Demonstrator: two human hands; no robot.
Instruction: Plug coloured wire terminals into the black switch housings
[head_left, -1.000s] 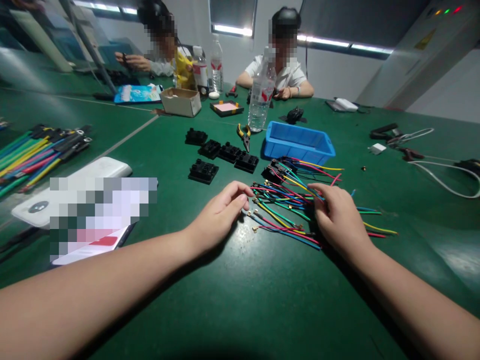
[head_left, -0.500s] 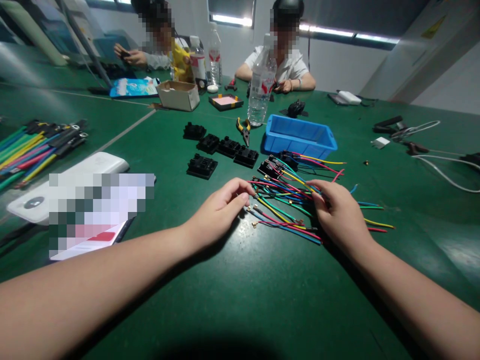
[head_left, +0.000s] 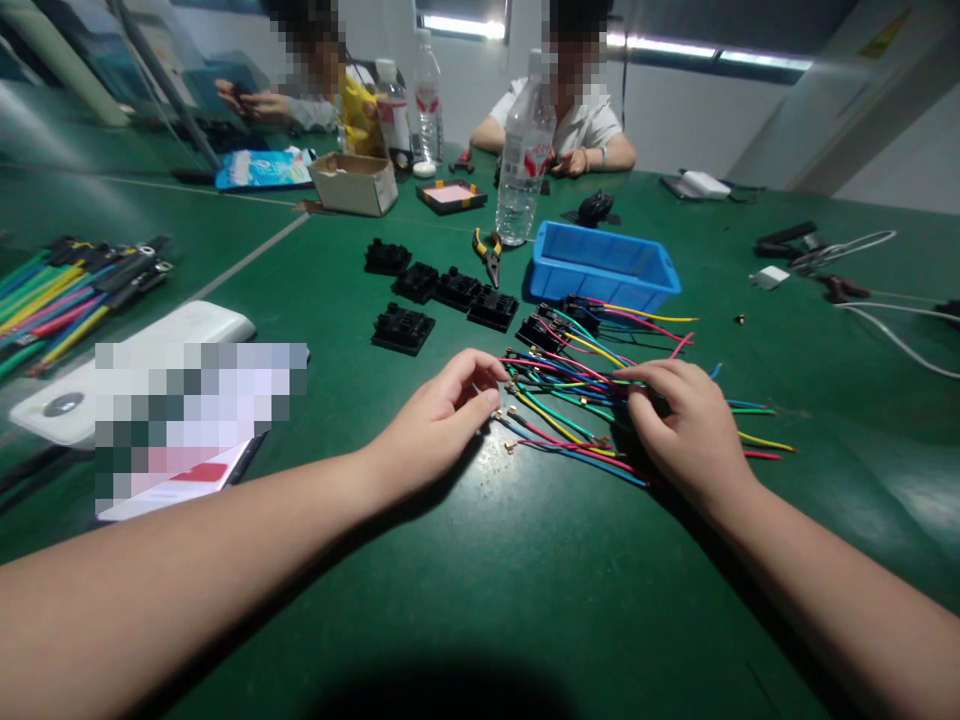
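Across the green table lies a loose bunch of coloured wires, red, blue, green and yellow, with small brass terminals on their near-left ends. My left hand rests at those ends, fingers bent and thumb apart from the index finger; nothing shows between them. My right hand is curved over the middle of the bunch, its fingertips at the wires and a gap between thumb and index finger. Its other fingers are partly hidden. Just behind the bunch, a black plastic block has wires running from it.
Several black blocks sit beyond my left hand, near yellow-handled pliers. Behind the wires are a blue bin and a plastic bottle. A white power bank and a phone lie left. Two people sit opposite.
My right hand has shifted slightly along the wires, and its thumb and index finger look wider apart. My left hand has barely moved. The whole view has shifted a little.
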